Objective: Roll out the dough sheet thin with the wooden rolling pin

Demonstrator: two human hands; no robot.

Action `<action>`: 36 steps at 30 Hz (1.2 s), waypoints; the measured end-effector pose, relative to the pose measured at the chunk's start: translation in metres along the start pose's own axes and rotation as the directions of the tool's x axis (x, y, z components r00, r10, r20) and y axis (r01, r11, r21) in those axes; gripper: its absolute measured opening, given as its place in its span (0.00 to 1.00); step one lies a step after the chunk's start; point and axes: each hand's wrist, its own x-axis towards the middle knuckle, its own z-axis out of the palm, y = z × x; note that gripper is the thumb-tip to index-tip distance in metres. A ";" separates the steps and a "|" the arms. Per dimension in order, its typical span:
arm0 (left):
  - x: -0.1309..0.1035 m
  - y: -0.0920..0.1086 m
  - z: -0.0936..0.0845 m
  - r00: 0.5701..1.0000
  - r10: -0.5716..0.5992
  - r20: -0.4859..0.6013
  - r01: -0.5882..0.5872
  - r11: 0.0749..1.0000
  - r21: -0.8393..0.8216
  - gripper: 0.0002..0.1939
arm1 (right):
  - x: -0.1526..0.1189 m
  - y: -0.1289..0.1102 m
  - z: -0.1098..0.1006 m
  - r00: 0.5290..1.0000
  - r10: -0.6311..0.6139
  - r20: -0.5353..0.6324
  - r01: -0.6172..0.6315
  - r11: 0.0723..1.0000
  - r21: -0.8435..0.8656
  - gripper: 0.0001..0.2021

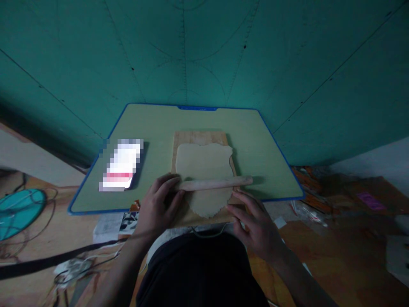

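Note:
A flat sheet of pale dough (204,161) with ragged right and lower edges lies over a wooden board (200,137). Across its lower half rests a light wooden rolling pin (214,183), nearly level, its right end sticking out past the board. My left hand (161,198) has its fingers closed around the pin's left end. At the dough's lower right edge is my right hand (254,221), off the pin, with fingers apart and their tips touching or almost touching the dough. Whether it lifts that edge I cannot tell.
The board stands on a pale green tabletop (153,123) with a blue rim, close to a green wall (204,51). A lit, blurred phone (123,162) lies at the left. Cables (75,266) and a turquoise round object (21,213) are on the floor at left; clutter (309,187) sits right.

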 end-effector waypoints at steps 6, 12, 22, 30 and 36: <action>0.000 -0.001 0.000 1.000 -0.009 0.016 0.009 1.000 -0.003 0.15 | -0.003 -0.001 -0.001 1.000 0.008 -0.016 -0.008 1.000 0.002 0.15; 0.000 -0.003 0.002 1.000 -0.001 0.003 0.001 1.000 0.013 0.16 | -0.001 -0.003 0.000 1.000 0.016 -0.020 -0.016 1.000 -0.006 0.18; 0.001 -0.001 -0.001 1.000 -0.011 0.009 0.012 1.000 -0.014 0.15 | 0.000 -0.003 0.000 0.999 0.030 0.036 -0.029 0.999 -0.014 0.19; 0.002 -0.002 0.000 0.999 -0.025 0.020 0.025 0.999 -0.019 0.15 | 0.001 -0.006 -0.003 0.998 0.033 0.059 -0.031 0.999 -0.025 0.19; 0.001 -0.002 0.001 0.999 -0.034 0.011 0.034 0.999 -0.026 0.15 | -0.001 -0.007 -0.007 0.996 0.029 0.089 -0.025 0.998 -0.051 0.20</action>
